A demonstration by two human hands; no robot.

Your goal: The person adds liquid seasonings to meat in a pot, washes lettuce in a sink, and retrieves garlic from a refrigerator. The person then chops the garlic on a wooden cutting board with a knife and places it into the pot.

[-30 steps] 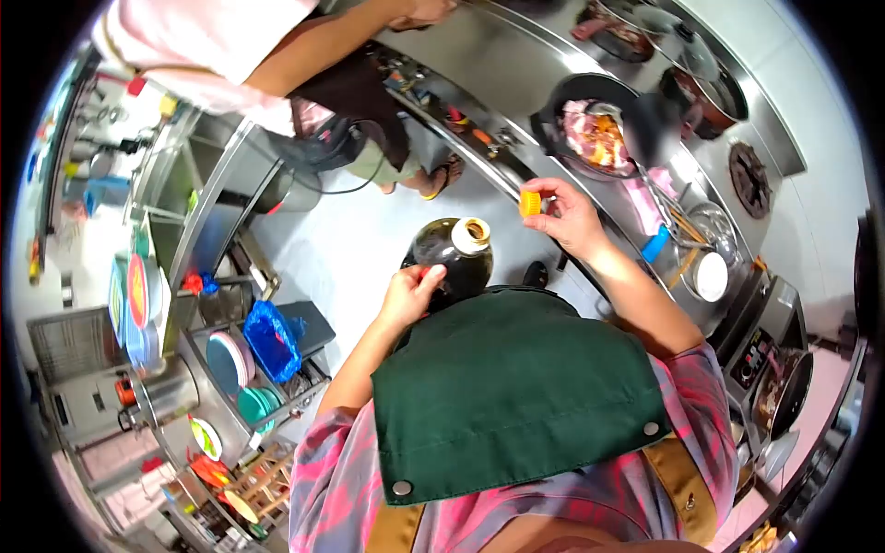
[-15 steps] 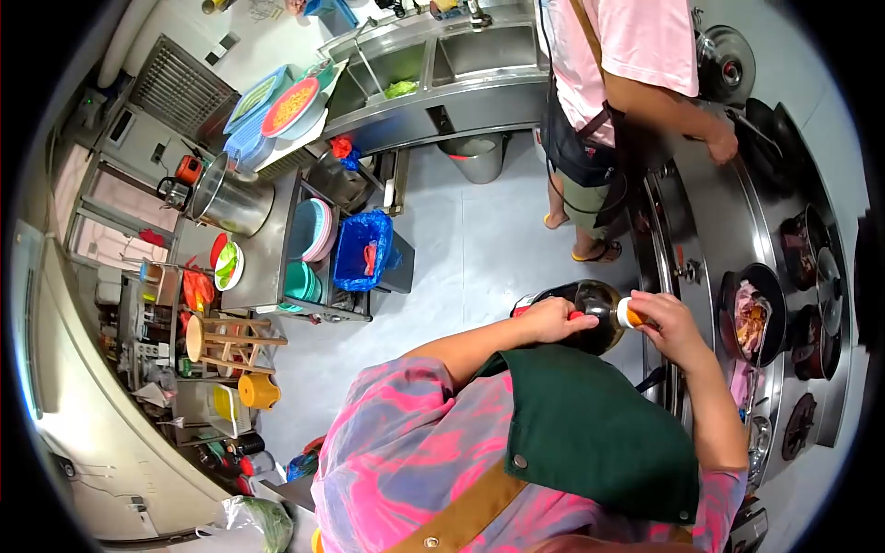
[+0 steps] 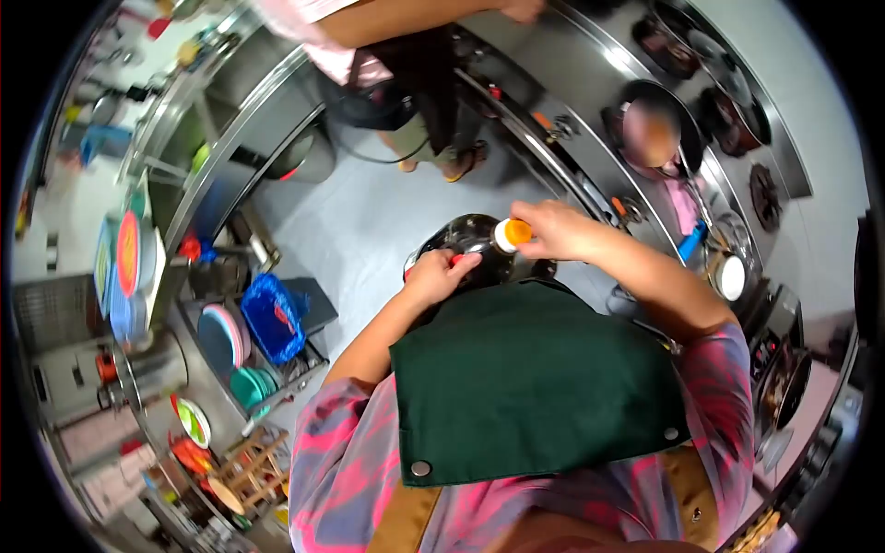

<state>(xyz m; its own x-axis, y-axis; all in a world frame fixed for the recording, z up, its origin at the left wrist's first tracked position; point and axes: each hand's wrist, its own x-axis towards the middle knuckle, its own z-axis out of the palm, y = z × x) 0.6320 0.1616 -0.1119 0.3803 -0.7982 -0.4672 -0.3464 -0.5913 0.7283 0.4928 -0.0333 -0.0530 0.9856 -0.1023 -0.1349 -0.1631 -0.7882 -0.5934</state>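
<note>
my left hand [image 3: 437,278] is closed on the side of the dark bottle [image 3: 477,238], just beyond my green apron [image 3: 535,387] — my right hand [image 3: 555,230] pinches the orange cap [image 3: 519,231] at its white neck [image 3: 503,236]. a black wok [image 3: 619,115] sits far right on the steel counter [image 3: 585,81] — another person's arm [image 3: 406,20] is at the far side, and a blue bag [image 3: 269,321] is on the left.

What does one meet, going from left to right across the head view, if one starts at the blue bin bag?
Blue bin bag, left hand, orange cap, right hand, pink cloth, dark burner grate.
</note>
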